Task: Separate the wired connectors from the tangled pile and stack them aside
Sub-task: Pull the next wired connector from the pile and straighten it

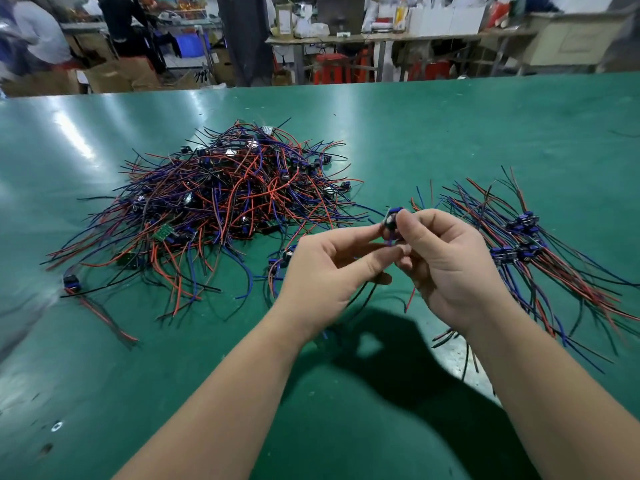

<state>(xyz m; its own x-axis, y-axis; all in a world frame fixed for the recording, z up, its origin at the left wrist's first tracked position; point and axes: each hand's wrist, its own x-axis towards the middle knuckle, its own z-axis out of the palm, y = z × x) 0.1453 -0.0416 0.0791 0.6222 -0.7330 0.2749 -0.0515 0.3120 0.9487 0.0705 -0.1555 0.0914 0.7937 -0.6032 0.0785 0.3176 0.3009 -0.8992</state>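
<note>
A tangled pile (221,202) of blue connectors with red, blue and black wires lies on the green table (450,133), left of centre. To the right lies a sorted stack (523,244) with its connectors lined up and wires fanned out. Between them, above the table, my left hand (325,275) and my right hand (450,265) meet at one wired connector (393,220). Both pinch it with thumb and fingertips. Its wires hang down under my hands, mostly hidden.
A single connector (71,282) with wires lies apart at the left, and a couple more (280,261) lie just behind my left hand. Beyond the table's far edge stand workbenches, boxes, red stools and people.
</note>
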